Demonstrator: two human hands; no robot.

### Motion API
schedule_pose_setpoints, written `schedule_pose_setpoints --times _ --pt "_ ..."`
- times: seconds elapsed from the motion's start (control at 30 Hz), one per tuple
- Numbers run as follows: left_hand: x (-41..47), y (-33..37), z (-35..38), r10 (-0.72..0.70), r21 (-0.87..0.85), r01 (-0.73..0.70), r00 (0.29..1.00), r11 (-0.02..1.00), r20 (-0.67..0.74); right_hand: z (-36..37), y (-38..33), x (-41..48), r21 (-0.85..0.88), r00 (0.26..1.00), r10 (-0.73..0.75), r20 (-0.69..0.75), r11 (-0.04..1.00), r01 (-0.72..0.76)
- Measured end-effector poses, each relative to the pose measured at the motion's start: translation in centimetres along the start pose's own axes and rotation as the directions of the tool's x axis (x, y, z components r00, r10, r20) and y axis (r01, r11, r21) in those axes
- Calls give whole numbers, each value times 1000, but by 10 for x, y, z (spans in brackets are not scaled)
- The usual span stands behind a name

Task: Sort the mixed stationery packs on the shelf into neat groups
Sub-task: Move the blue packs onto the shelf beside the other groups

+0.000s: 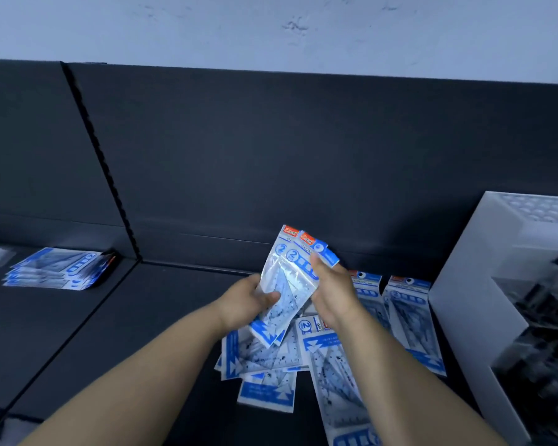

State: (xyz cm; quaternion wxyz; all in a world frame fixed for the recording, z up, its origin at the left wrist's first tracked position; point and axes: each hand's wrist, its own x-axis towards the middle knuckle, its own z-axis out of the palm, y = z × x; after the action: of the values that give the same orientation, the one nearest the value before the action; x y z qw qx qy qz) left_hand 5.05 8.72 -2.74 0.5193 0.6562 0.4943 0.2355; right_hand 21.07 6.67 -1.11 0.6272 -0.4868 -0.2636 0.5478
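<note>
Blue-and-white set-square packs [292,275], at least two fanned out, are up over the black shelf [126,333]. The left hand [255,300] grips their lower edge, the right hand [332,294] pinches near the top. Below lies a messy pile [264,358], too jumbled to count. One tidy stack [55,268] sits back-left, one white rack [464,268] at the right edge.

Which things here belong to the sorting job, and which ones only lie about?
Job:
- held packs, gripped by left hand and right hand
- loose packs on the shelf
- neat stack, far left

Lying about:
- white display box, right
</note>
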Motion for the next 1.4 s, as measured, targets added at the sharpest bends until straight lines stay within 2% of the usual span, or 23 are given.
schedule_pose_setpoints --times 0.03,0.07,0.1,0.17,0.2,0.27,0.33,0.43,0.5,0.6,0.67,0.77,0.83,0.9,0.93,1.0,1.07,1.1,1.17,1.23,1.3,1.37,1.4 --pt "0 4 0 9 -27 -9 1000 1000 -6 -6 -7 -5 -68 998 -54 19 996 55" --pt "1 6 -2 -1 -58 -2 999 998 -36 -14 -13 -9 -234 994 -107 15 966 108" --pt "2 7 -4 -22 -102 15 997 995 -68 -26 -15 -10 -482 986 -164 18 863 152" --pt "3 6 -6 -72 -218 52 994 975 -88 -52 -15 -12 -878 986 -124 115 451 159" --pt "2 6 -6 -101 -266 76 992 961 -80 -63 -13 -15 -948 991 6 131 293 124" --pt "0 3 -2 -138 -289 115 989 950 -60 -78 -4 -20 -991 967 222 125 80 110" --pt "-1 -1 4 -134 -282 120 991 952 -30 -79 2 -26 -986 959 242 147 -36 160" --pt "-3 -3 10 -123 -311 117 992 943 -2 -82 10 -22 -985 969 209 132 134 105" --pt "-4 -4 9 -131 -353 125 991 927 8 -84 9 -21 -978 978 180 108 196 72" --pt "-10 -2 6 -69 -441 103 993 892 92 -91 5 -20 -976 987 113 113 197 89" --pt "-14 -2 1 20 -424 66 981 903 195 -97 2 -20 -987 984 136 117 127 100" --pt "-20 10 -7 106 -120 -58 887 991 450 -94 -2 -25 -991 986 146 78 118 61" --pt "-22 24 -7 63 194 -210 817 958 573 -98 -2 -21 -980 984 146 102 182 75" --pt "-22 37 0 20 399 -361 762 843 647 -93 -6 -22 -954 983 144 117 293 70" --pt "-21 42 6 44 471 -479 734 741 677 -90 -9 -23 -932 977 141 158 348 100" --pt "-22 50 25 151 548 -707 664 448 733 -80 -18 -28 -875 965 130 228 463 144" --pt "-25 56 43 284 565 -805 592 179 754 -75 -21 -27 -818 959 110 260 554 158" --pt "-26 57 49 316 562 -821 562 101 764 -71 -26 -29 -790 961 90 263 592 161" --pt "-28 56 54 360 567 -823 530 3 768 -73 -29 -32 -700 955 100 279 702 131" --pt "-27 50 54 412 556 -814 456 -165 789 -82 -25 -32 -532 931 193 310 847 2" --pt "-23 45 52 440 550 -771 393 -321 807 -88 -21 -35 -417 905 262 334 902 -107" --pt "-17 42 47 480 549 -773 368 -318 796 -87 -18 -35 -415 932 245 265 902 -120" --pt "-17 42 42 474 578 -764 412 -286 778 -87 -18 -34 -448 957 211 198 888 -103"
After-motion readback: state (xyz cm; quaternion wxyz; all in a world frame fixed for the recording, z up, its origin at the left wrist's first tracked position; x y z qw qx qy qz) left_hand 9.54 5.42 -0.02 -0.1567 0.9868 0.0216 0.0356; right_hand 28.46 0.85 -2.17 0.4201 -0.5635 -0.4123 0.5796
